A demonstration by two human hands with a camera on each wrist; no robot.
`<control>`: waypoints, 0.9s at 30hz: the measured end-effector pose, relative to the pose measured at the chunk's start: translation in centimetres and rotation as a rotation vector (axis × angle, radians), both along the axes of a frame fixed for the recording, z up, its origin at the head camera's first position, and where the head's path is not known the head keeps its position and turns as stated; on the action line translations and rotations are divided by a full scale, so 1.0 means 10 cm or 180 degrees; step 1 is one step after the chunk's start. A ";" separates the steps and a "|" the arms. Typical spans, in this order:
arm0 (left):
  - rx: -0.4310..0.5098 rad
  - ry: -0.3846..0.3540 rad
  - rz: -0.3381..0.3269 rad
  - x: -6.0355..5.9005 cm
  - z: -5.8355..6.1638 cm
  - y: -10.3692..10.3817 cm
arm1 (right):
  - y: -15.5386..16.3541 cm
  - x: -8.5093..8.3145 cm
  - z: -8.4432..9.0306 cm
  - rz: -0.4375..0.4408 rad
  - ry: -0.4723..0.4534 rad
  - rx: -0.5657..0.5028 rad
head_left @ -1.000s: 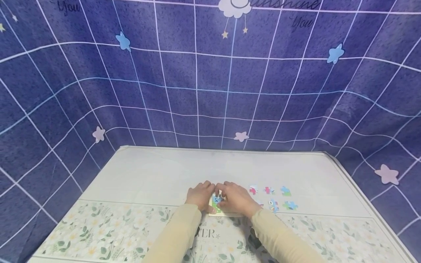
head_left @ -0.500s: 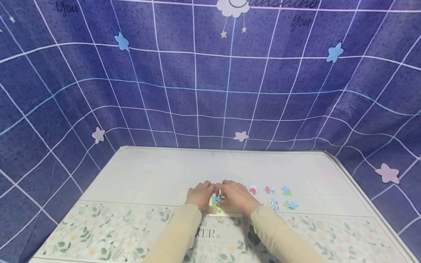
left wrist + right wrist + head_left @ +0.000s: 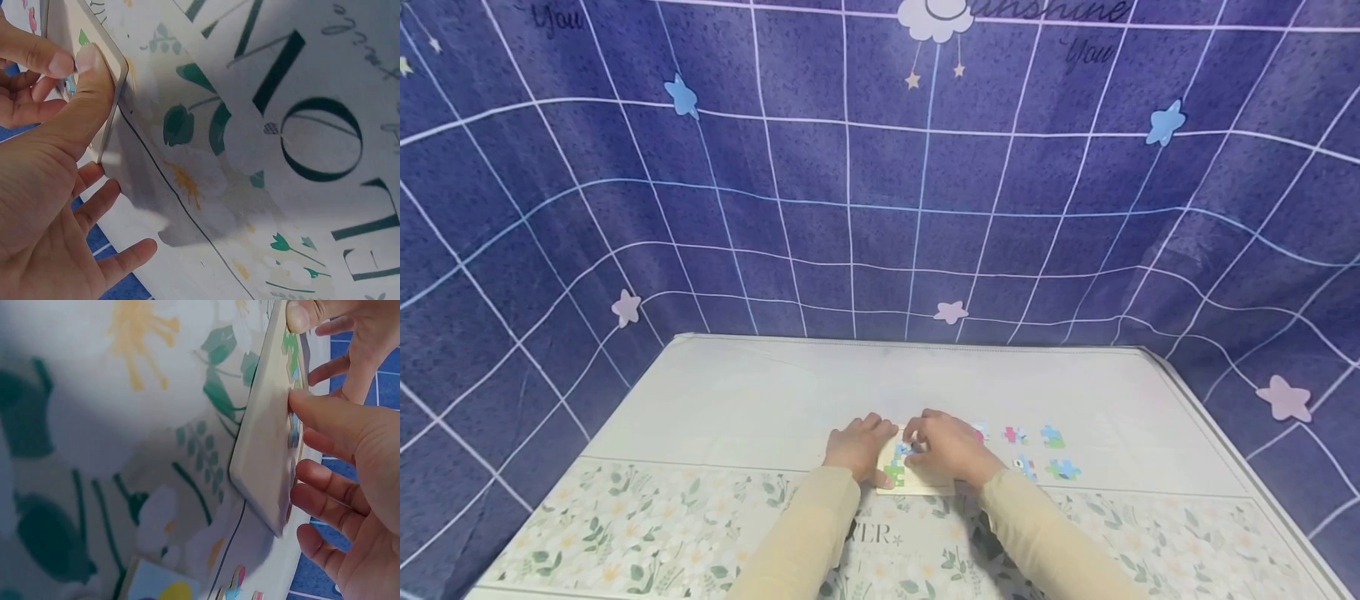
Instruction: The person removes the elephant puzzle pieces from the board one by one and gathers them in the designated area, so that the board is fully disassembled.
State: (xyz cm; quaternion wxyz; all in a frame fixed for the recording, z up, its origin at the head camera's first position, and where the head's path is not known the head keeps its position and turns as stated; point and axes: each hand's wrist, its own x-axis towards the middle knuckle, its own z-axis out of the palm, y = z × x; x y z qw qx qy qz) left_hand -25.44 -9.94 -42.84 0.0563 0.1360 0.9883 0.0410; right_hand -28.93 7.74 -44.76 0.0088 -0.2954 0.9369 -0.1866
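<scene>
A pale wooden puzzle board lies in front of the person, with green and blue jigsaw pieces fitted along its left side. The left hand holds the board's left edge, its thumb on the near corner and its fingers spread along the side. Over the board's upper middle, the right hand pinches a bluish jigsaw piece between thumb and fingers, mostly hidden by the fingertips. In the right wrist view, the right thumb reaches over the board's surface, close to the fitted pieces.
Several loose jigsaw pieces lie in rows right of the board, one partly behind the right hand. A colourful printed flat item shows low in the right wrist view. The white table cover has a floral band; a blue grid curtain hangs behind.
The right hand has shifted slightly right and its fingers have drawn back from the left hand, showing more of the board between them. The left hand stays in place.
</scene>
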 end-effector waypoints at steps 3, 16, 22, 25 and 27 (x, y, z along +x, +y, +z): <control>0.0039 0.0011 -0.0013 0.00 0.00 0.01 | 0.04 0.01 0.00 -0.0066 0.0014 -0.0028; 0.0143 -0.0025 -0.0016 -0.02 -0.01 0.01 | 0.14 0.03 -0.05 -0.0032 0.0019 -0.0223; 0.0146 -0.0019 -0.0012 -0.03 -0.02 0.00 | 0.12 0.05 -0.04 -0.0018 0.0074 -0.0304; 0.0142 -0.0018 -0.0014 -0.02 -0.02 0.00 | 0.12 0.06 -0.03 -0.0041 0.0062 -0.0301; 0.0136 -0.0020 -0.0017 -0.02 -0.01 0.00 | 0.12 0.06 -0.02 -0.0043 0.0053 -0.0314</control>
